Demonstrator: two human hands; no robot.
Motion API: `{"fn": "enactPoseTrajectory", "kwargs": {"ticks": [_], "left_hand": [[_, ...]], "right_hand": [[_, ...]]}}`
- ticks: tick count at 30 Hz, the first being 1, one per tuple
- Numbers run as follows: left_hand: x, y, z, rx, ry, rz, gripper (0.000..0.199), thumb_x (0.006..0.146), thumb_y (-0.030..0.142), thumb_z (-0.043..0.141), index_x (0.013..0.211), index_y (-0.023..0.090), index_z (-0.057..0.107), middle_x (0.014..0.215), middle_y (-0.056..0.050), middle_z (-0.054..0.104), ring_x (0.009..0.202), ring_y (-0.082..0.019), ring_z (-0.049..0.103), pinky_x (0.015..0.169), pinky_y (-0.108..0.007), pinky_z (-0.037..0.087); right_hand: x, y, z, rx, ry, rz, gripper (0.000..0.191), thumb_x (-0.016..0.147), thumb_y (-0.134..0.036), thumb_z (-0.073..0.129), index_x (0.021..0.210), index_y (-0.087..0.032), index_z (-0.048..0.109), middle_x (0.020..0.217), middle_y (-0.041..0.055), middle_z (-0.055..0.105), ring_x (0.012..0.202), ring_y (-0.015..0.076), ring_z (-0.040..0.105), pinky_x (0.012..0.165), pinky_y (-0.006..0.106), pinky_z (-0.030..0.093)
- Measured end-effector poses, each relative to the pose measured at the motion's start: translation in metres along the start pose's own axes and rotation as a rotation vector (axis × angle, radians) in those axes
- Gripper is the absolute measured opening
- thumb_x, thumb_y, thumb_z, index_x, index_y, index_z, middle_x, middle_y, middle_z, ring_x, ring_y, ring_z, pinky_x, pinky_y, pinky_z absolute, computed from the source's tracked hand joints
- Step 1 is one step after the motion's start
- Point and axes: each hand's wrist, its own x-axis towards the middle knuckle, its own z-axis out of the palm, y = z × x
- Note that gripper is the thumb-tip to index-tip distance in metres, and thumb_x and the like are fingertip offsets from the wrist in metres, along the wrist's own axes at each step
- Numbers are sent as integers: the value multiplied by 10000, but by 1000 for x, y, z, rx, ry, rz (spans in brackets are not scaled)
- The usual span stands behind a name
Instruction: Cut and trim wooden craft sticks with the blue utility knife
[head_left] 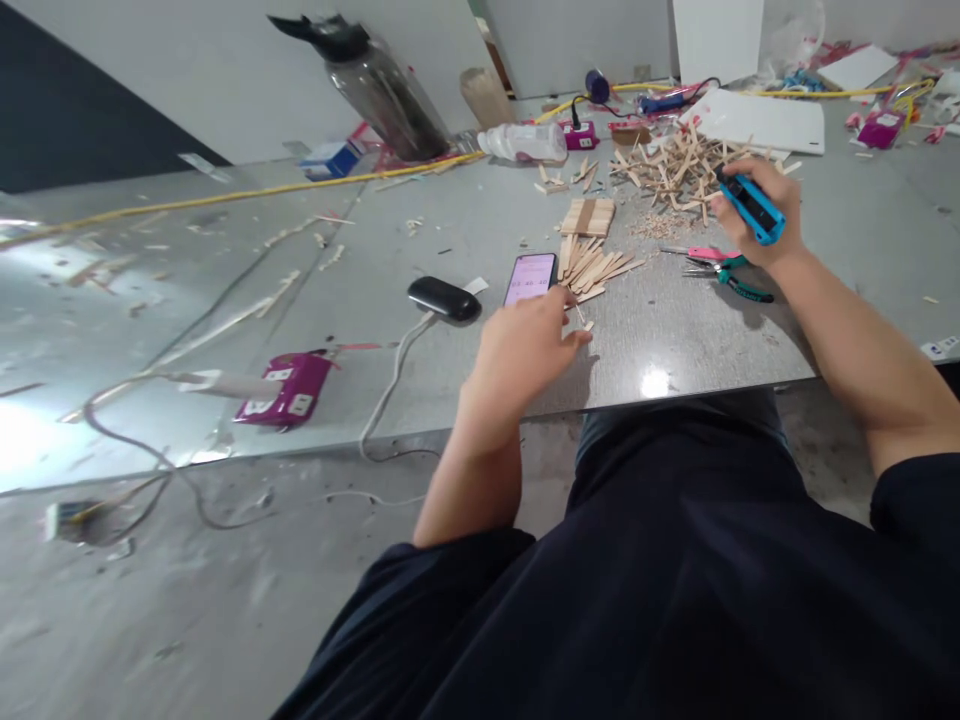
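Observation:
My right hand [761,222] grips a blue and black tool [750,203], probably a glue gun, held above the grey table [375,290] next to a heap of cut wooden stick pieces [679,165]. My left hand [525,345] rests near the table's front edge with its fingers curled, pinching a small wooden stick piece [579,315]. Just beyond it lie a phone [530,277] with a lit screen and a loose pile of flat wooden sticks [592,265]. A small panel of glued sticks [589,216] lies behind that pile.
Pink and green pliers [720,266] lie under my right wrist. A black oval case [444,298], a magenta power strip [285,388] with cables, a tipped dark bottle [375,85], a clear plastic bottle [525,142], a white board [757,120] and a yellow cord [225,197] crowd the table.

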Motion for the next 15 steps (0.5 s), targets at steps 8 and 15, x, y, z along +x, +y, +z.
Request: {"fn": "enactPoseTrajectory", "kwargs": {"ticks": [8, 15], "left_hand": [[-40, 9, 47, -16, 73, -177, 175, 1032, 281, 683, 1067, 190, 829, 1234, -190, 788, 1199, -421, 705, 1074, -574, 540], [-34, -3, 58, -85, 26, -81, 202, 996, 137, 634, 1114, 214, 778, 1099, -121, 804, 1126, -345, 720, 1031, -497, 531]], "right_hand": [[9, -37, 23, 409, 151, 298, 600, 782, -773, 918, 1112, -373, 616, 712, -152, 704, 500, 116, 482, 479, 361, 371], [7, -74, 18, 447, 166, 300, 544, 781, -734, 946, 1074, -378, 657, 774, -99, 717, 622, 161, 571, 507, 388, 425]]}}
